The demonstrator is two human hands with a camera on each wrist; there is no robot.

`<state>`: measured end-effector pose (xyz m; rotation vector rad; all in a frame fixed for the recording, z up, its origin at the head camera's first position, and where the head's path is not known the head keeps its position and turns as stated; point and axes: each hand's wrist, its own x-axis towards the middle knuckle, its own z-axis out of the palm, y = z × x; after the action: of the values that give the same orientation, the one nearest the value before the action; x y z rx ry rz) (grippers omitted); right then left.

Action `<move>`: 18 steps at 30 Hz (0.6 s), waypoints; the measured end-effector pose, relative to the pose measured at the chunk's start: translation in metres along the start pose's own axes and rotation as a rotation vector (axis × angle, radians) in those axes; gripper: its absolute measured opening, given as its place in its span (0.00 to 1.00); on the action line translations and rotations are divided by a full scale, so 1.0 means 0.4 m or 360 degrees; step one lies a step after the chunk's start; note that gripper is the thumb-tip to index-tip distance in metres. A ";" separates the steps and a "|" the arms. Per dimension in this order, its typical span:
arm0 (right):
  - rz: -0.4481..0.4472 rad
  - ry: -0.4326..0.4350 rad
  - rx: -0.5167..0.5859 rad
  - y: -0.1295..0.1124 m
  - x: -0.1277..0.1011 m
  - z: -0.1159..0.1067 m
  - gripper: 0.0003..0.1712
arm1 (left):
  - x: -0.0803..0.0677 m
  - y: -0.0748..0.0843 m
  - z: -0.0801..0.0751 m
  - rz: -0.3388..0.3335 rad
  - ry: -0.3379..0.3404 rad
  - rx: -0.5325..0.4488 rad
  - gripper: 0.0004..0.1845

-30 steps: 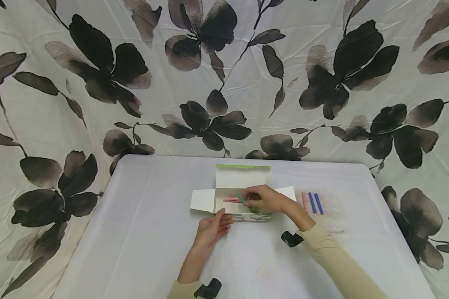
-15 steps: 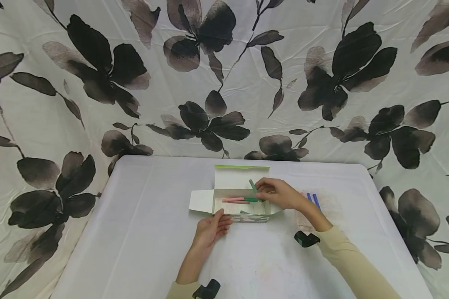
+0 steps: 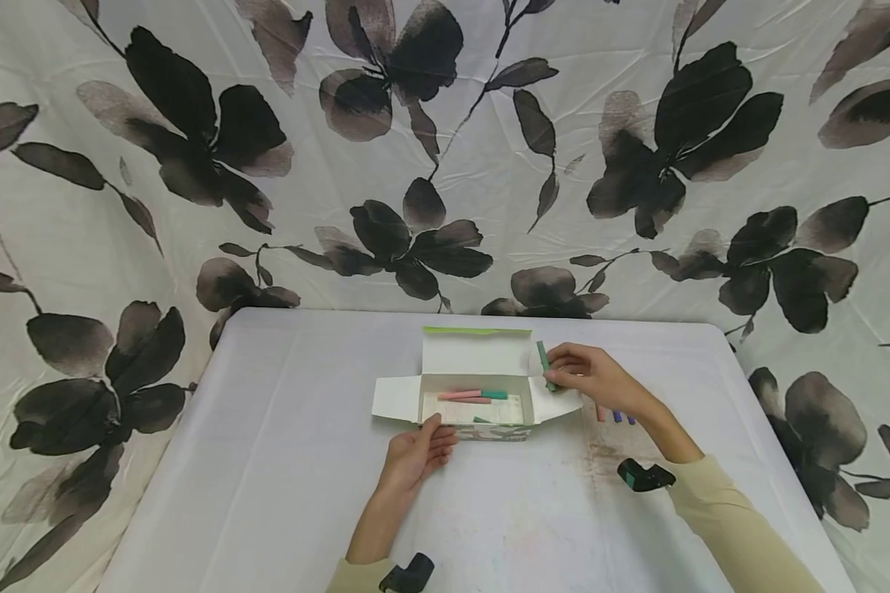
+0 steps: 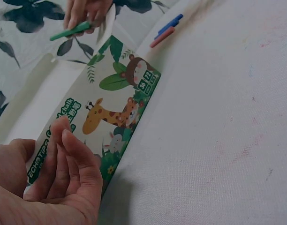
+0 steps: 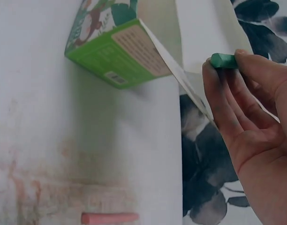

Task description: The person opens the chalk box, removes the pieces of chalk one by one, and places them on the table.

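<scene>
An opened white chalk box (image 3: 437,409) stands on the table, flaps spread; the left wrist view shows its animal-printed front (image 4: 99,112). My left hand (image 3: 411,458) holds the box's near wall at its left end, thumb over the rim and fingers along the front. In the box lie pink chalk sticks (image 3: 460,395) and a green chalk stick (image 3: 494,395); a green bit shows near the front wall. My right hand (image 3: 599,377) pinches a green chalk stick (image 3: 543,356) between thumb and fingertips, above the box's right flap (image 3: 552,401).
Right of the box, partly hidden by my right arm, lie a pink chalk stick (image 3: 601,413) and two blue chalk sticks (image 3: 618,417) on a dust-smudged patch. The white-covered table (image 3: 282,461) meets a floral curtain (image 3: 415,165) behind.
My right hand has lifted the green chalk stick out of the box and carried it right, past the box's right end. My left hand stays at the box's near wall.
</scene>
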<state>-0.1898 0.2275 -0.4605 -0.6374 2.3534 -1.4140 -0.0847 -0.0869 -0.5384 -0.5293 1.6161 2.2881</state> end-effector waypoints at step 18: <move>0.0250 0.0250 0.0087 0.068 -0.107 -0.093 0.27 | 0.003 -0.003 -0.002 0.0006 -0.0001 -0.0007 0.26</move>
<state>-0.1773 0.2888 -0.4658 -0.3291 2.4132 -1.5003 -0.0852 -0.0874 -0.5401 -0.5270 1.6134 2.2952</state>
